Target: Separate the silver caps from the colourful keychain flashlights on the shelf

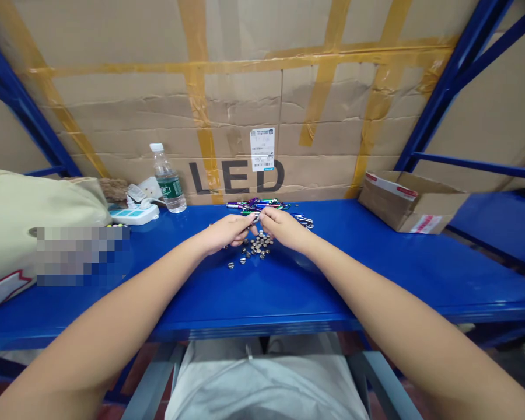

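My left hand [228,231] and my right hand [282,226] meet over the middle of a blue metal shelf [289,291]. Both have their fingers pinched together round a small silvery object [256,220] between them; I cannot make out what it is. Directly under the hands lies a loose pile of several small round button cells [256,248]. Just behind the hands is a heap of several small coloured pen-like keychain lights [256,205], purple, green and blue.
A water bottle [168,179] stands at the back left beside a white power strip [133,214] and a cream fabric bag [30,216]. An open cardboard box [409,200] sits at the back right. A large taped carton marked LED [245,105] forms the back wall.
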{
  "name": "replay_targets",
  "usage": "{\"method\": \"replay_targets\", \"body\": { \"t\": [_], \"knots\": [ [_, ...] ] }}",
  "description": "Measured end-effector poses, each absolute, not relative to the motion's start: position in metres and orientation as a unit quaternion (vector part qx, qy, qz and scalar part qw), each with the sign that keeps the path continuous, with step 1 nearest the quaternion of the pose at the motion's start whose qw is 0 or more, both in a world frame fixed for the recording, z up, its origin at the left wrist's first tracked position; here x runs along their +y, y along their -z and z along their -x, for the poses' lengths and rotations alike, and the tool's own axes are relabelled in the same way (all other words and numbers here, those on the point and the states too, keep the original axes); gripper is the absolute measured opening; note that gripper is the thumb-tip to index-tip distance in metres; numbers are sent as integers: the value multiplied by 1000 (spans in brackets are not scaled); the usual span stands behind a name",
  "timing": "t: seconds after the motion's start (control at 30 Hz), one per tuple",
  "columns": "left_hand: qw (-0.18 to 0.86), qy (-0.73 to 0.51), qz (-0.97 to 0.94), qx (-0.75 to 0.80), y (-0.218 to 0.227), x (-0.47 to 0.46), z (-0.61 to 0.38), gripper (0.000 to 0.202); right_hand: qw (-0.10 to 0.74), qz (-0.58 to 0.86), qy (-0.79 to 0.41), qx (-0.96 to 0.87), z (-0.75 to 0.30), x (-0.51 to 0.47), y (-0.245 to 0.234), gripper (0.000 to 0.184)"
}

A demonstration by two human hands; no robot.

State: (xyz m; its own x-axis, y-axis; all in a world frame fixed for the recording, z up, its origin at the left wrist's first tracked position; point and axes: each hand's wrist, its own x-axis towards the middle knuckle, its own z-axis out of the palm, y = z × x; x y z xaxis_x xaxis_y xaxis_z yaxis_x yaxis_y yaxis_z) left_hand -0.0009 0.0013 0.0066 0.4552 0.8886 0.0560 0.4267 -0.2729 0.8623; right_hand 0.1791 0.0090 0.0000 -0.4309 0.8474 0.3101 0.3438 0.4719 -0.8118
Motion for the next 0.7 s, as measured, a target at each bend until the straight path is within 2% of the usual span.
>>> {"method": "replay_targets", "body": {
  "t": [0.07,0.2,0.3,0.43,0.53,0.7],
  "knots": [
    [456,-291,-716,441,-8,1,2,51,373,379,-258,-806,-181,9,-3,24],
    [418,-324,-721,447,-10,-1,0,43,365,383,-212,-822,-183,11,-5,25],
    [318,-287,-781,454,-11,-1,1,33,330,396,-194,-834,-185,15,-4,26],
    [124,-236,-878,397,-8,7,9,20,283,416,-176,-846,-193,19,-3,27],
    [10,-171,-921,350,-4,13,16,18,273,431,-189,-839,-198,21,-3,24],
    [-102,-129,-927,337,-1,15,18,23,255,431,-214,-839,-202,22,-3,21]
  ]
}}
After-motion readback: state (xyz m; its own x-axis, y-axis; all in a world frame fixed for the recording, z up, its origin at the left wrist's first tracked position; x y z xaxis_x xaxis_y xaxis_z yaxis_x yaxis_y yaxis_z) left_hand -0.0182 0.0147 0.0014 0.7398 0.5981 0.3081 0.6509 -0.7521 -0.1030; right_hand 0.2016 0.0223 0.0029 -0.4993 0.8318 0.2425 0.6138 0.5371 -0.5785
